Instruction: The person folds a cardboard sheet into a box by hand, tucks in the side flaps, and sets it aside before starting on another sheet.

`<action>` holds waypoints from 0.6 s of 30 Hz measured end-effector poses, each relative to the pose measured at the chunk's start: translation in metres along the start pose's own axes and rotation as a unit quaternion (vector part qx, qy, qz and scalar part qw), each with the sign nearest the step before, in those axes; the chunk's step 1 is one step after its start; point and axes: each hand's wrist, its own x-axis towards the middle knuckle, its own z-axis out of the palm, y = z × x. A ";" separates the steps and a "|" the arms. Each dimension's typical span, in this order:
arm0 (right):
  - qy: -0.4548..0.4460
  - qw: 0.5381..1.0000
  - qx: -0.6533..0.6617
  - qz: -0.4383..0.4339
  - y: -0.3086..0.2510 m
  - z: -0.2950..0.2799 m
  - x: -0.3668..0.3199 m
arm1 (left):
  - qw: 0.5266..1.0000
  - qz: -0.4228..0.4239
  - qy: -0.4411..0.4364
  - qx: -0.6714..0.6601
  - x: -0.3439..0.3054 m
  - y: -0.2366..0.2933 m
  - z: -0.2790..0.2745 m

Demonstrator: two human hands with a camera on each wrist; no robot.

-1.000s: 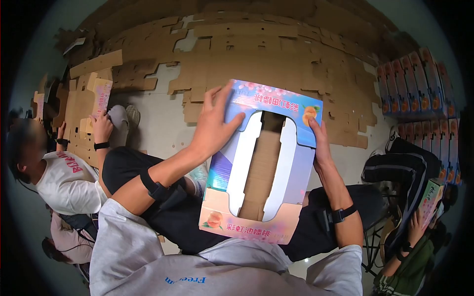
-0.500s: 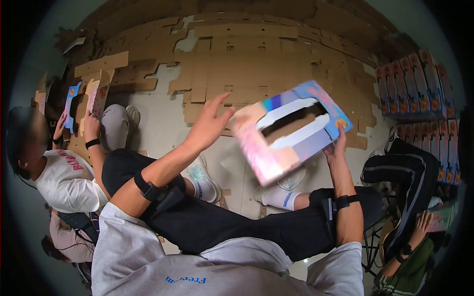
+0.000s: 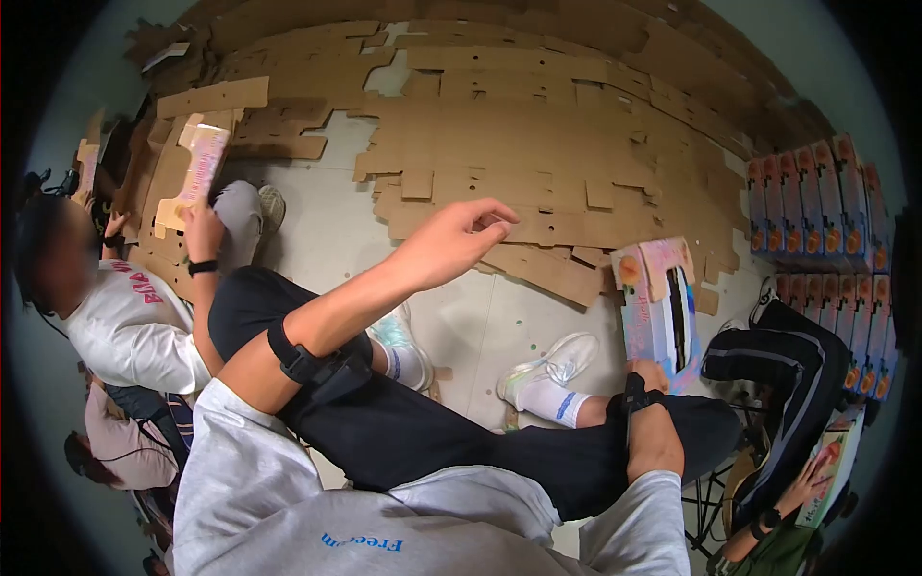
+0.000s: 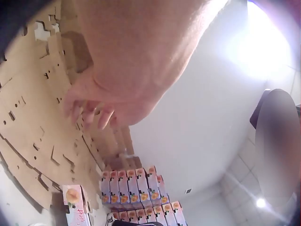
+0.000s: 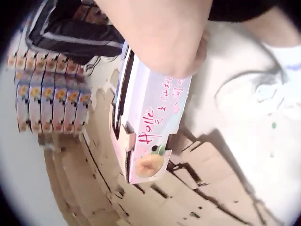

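A printed peach carton (image 3: 645, 312), pink and blue with an open slot in its face, stands out to the right beside the right knee. My right hand (image 3: 649, 374) grips it by its near end. In the right wrist view the carton (image 5: 153, 136) shows pink handwriting-style lettering and a peach picture, with most of the fingers hidden behind the hand. My left hand (image 3: 466, 240) hangs in mid-air over the floor, fingers loosely bent and nothing in them. The left wrist view also shows this hand (image 4: 101, 101) well apart from the carton.
Flattened cardboard sheets (image 3: 519, 134) cover the floor ahead. Stacked finished cartons (image 3: 812, 206) stand at the right, near a person's dark-trousered leg (image 3: 797, 336). At the left another person (image 3: 144, 326) handles a carton piece (image 3: 197, 168). A white shoe (image 3: 552, 370) rests near the held carton.
The left hand has let go of the carton and stays in mid-air. The right hand has turned the carton and carried it right and down beside the knee.
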 end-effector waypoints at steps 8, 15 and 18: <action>-0.200 0.867 0.454 -0.053 -0.013 0.147 -0.059 | 0.998 -0.036 -0.030 0.046 0.013 0.005 -0.009; -0.375 0.851 0.349 -0.110 -0.156 0.224 -0.134 | 0.996 0.041 -0.026 0.081 0.014 0.008 0.005; -0.413 0.803 0.423 0.073 -0.194 0.241 -0.163 | 0.996 0.019 -0.037 0.082 0.008 0.022 0.007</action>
